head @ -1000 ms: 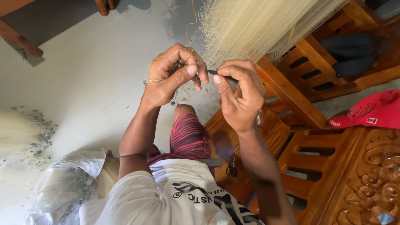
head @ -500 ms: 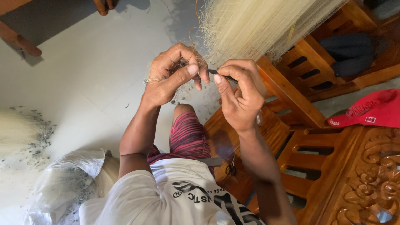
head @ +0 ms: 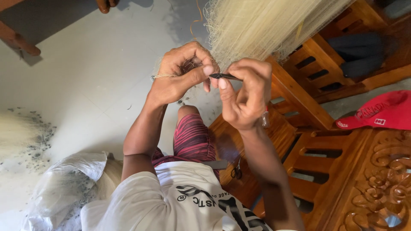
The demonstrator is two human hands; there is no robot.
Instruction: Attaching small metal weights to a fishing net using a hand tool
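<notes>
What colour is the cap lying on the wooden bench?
The cap is red, seen in the head view at right.

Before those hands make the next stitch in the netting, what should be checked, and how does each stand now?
1. Dark netting needle pinched in right hand: ok.
2. Left hand gripping the mesh: ok.
3. Pale net hanging free above the hands: ok.
4. Twine looped round the left hand's wrist side: ok.
5. Twine left on the needle: cannot tell.
6. Knot being worked visible: cannot tell, fingers hide it.
</notes>
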